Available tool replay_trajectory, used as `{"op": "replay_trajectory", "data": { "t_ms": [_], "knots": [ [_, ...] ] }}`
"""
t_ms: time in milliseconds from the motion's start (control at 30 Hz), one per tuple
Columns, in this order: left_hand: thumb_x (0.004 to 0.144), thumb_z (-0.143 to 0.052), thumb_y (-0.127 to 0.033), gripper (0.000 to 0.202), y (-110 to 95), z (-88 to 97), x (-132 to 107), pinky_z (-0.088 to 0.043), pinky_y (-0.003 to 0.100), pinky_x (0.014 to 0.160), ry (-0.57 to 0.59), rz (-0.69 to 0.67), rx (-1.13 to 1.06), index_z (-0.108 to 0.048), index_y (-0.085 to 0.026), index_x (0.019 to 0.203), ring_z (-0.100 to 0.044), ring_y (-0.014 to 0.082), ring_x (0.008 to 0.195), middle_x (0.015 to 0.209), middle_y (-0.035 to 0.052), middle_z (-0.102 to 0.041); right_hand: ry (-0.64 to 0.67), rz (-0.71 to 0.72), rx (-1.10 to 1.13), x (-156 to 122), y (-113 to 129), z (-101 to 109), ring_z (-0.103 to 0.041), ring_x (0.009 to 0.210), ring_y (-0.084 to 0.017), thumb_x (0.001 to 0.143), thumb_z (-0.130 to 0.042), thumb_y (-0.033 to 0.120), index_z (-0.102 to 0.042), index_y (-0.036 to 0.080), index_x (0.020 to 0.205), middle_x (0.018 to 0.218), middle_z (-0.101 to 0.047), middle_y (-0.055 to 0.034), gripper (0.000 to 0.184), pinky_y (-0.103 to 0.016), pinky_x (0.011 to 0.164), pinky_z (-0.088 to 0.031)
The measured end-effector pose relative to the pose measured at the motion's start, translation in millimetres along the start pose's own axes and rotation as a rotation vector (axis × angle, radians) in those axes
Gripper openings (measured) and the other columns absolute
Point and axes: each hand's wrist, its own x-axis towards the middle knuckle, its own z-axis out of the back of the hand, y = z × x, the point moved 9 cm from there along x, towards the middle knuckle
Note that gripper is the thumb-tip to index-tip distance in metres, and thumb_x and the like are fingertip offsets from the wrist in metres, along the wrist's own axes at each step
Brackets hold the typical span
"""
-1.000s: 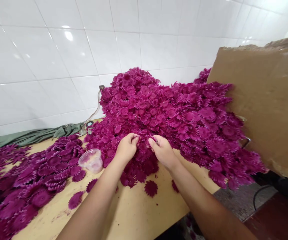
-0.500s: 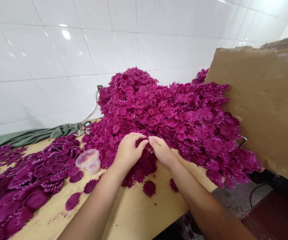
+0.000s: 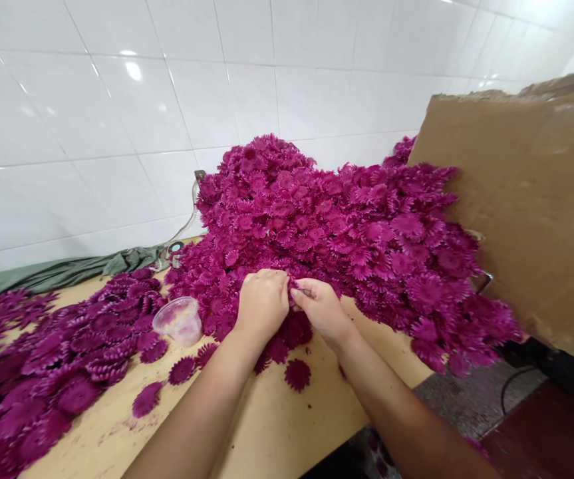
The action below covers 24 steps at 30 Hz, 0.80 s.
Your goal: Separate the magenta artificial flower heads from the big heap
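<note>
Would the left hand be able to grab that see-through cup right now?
Probably yes: the clear cup stands to the left of the left hand, with only purple flowers between them, though that hand is close against the right hand.

We have our left hand [image 3: 265, 301] close against our right hand [image 3: 321, 309], which pinches a magenta bit [image 3: 307, 291]; before us rises a heap of magenta flower heads [image 3: 311, 213]; a clear cup [image 3: 181, 324] stands on the yellowish table [image 3: 287, 429] to our left.
</note>
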Motion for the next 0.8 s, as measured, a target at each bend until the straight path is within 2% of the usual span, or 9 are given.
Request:
{"op": "replay_trajectory", "data": {
  "t_ms": [100,233,300,367,467,500,567,667,800],
  "knots": [
    [0.083,-0.037,-0.021,0.029,11,-1.6,3,-0.041,0.03,0.067,-0.046,0.132,-0.132,-0.058,-0.018,0.063,-0.059,0.0188,0.068,0.066,0.0051,-0.064,-0.056,0.011,0.001,0,1,0,-0.041,0.053,-0.008,0.061,-0.055,0.026,-0.052,0.016,0.06,0.054,-0.047,0.0042,0.01,-0.024,0.054,-0.035],
    [0.077,-0.044,-0.023,0.029,44,-8.7,11,-0.04,0.025,0.059,-0.214,0.412,-0.68,-0.045,-0.019,0.049,-0.052,0.0137,0.053,0.047,-0.002,-0.049,-0.139,0.047,-0.045,-4,7,2,-0.043,0.055,-0.01,0.065,-0.052,0.026,-0.054,0.016,0.066,0.057,-0.05,0.0027,0.01,-0.025,0.054,-0.035],
    [0.078,-0.039,-0.021,0.028,61,-11.3,19,-0.043,0.025,0.061,-0.281,0.5,-0.843,-0.046,-0.018,0.052,-0.055,0.0129,0.054,0.05,-0.0013,-0.053,-0.156,0.044,-0.059,-9,7,2,-0.045,0.058,-0.011,0.065,-0.051,0.026,-0.055,0.016,0.069,0.061,-0.053,0.0011,0.011,-0.026,0.057,-0.037],
    [0.079,-0.032,-0.018,0.026,78,-9.1,25,-0.046,0.027,0.065,-0.329,0.553,-0.884,-0.05,-0.017,0.061,-0.058,0.0125,0.059,0.06,0.0013,-0.059,-0.15,0.023,-0.065,-14,4,4,-0.046,0.061,-0.012,0.064,-0.052,0.027,-0.056,0.016,0.069,0.064,-0.055,0.0002,0.012,-0.026,0.06,-0.038],
    [0.07,-0.045,-0.013,0.011,96,-3.9,27,-0.047,0.03,0.076,-0.368,0.578,-0.917,-0.055,-0.015,0.073,-0.06,0.0134,0.071,0.074,0.0035,-0.064,-0.148,-0.058,0.02,-16,-5,11,-0.046,0.059,-0.011,0.058,-0.058,0.028,-0.056,0.017,0.067,0.062,-0.055,0.0017,0.015,-0.025,0.059,-0.037],
    [0.065,-0.049,-0.01,0.015,99,-2.6,26,-0.046,0.031,0.08,-0.365,0.566,-0.915,-0.057,-0.015,0.077,-0.06,0.0142,0.076,0.079,0.0037,-0.065,-0.153,-0.088,0.069,-15,-7,14,-0.045,0.057,-0.01,0.055,-0.059,0.029,-0.056,0.017,0.066,0.06,-0.054,0.0027,0.016,-0.025,0.057,-0.036],
    [0.06,-0.052,-0.006,0.025,95,2.1,21,-0.042,0.035,0.09,-0.349,0.508,-0.853,-0.06,-0.016,0.08,-0.059,0.0168,0.087,0.088,0.0045,-0.066,-0.16,-0.122,0.137,-11,-9,17,-0.043,0.053,-0.009,0.052,-0.062,0.031,-0.055,0.017,0.064,0.057,-0.052,0.0042,0.02,-0.023,0.054,-0.034],
    [0.063,-0.052,-0.009,0.025,77,10.7,10,-0.035,0.04,0.098,-0.316,0.401,-0.71,-0.063,-0.017,0.083,-0.056,0.0204,0.1,0.097,0.0062,-0.065,-0.131,-0.089,0.126,-6,-5,17,-0.04,0.051,-0.008,0.053,-0.062,0.037,-0.053,0.017,0.061,0.055,-0.049,0.0045,0.023,-0.023,0.052,-0.032],
    [0.072,-0.053,-0.025,0.02,42,-5.6,-6,-0.045,0.036,0.086,-0.083,0.355,-0.855,-0.063,-0.016,0.087,-0.061,0.0194,0.088,0.092,0.0063,-0.068,-0.09,-0.022,0.014,-2,-3,15,-0.037,0.049,-0.008,0.056,-0.062,0.042,-0.047,0.018,0.053,0.051,-0.045,0.0049,0.028,-0.024,0.052,-0.032]
  ]
}}
